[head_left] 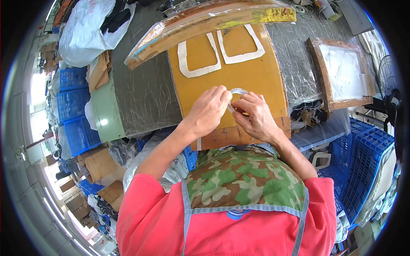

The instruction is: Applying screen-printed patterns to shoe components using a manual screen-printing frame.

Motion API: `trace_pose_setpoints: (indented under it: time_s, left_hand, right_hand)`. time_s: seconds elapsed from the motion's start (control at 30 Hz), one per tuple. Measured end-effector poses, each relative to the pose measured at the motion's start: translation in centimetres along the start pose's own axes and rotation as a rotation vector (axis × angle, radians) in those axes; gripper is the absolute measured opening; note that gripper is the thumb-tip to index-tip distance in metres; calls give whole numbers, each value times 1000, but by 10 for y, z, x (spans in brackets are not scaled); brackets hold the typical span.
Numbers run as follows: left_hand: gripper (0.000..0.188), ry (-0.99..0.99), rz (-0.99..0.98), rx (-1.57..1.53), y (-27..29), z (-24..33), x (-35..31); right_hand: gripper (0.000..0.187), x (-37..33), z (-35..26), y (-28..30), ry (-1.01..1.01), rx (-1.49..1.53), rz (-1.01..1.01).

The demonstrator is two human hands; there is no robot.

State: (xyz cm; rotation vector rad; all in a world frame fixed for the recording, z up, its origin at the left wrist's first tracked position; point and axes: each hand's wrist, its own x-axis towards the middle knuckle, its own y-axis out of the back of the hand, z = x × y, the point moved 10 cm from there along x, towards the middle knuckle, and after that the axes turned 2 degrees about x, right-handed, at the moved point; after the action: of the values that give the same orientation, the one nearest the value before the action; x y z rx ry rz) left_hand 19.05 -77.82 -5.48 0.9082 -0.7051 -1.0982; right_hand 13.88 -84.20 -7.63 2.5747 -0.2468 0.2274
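Note:
My right hand [257, 116] is closed around a narrow roll of whitish tape [238, 91], whose ring shows between my two hands. Close against the roll's left side, my left hand [206, 109] has its fingers pinched together; whatever is between the fingertips is too small to make out. Both hands are above the near part of a yellow-brown board [230, 77]. Farther up that board lie two white, frame-shaped pieces, a left one [201, 71] and a right one [243, 57], each with a large opening.
A raised wooden screen frame [213, 24] slants over the board's far end. Another framed screen [326, 72] lies at the right of the dark table [149, 94]. Blue crates stand on the left [81, 134] and right [363, 170]. A white plastic bag [83, 32] sits far left.

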Motion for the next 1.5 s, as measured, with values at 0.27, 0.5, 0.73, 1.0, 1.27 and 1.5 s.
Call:
trace_pose_setpoints:
  time_s: [0.27, 0.5, 0.73, 1.0, 1.27, 1.5]
  left_hand:
    - [9, 57, -25, -79, -12, -15, -8]
    - [13, 213, 62, -458, 1, -47, -10]
    - [17, 245, -164, -552, -8, -22, -3]
    - [17, 121, -257, -436, -7, 3, 5]
    - [20, 236, -405, -729, -15, 8, 3]
    - [17, 220, -377, -866, -23, 7, -1]
  right_hand:
    - [13, -7, 14, -3, -215, 245, -100]
    - [22, -27, 63, -9, -455, 758, -62]
    - [23, -26, 70, -9, -482, 870, -21]
    - [24, -20, 51, 3, -367, 747, -61]
    - [21, -20, 52, 4, -277, 786, -49]
    - [25, -25, 66, -9, -345, 983, 10]
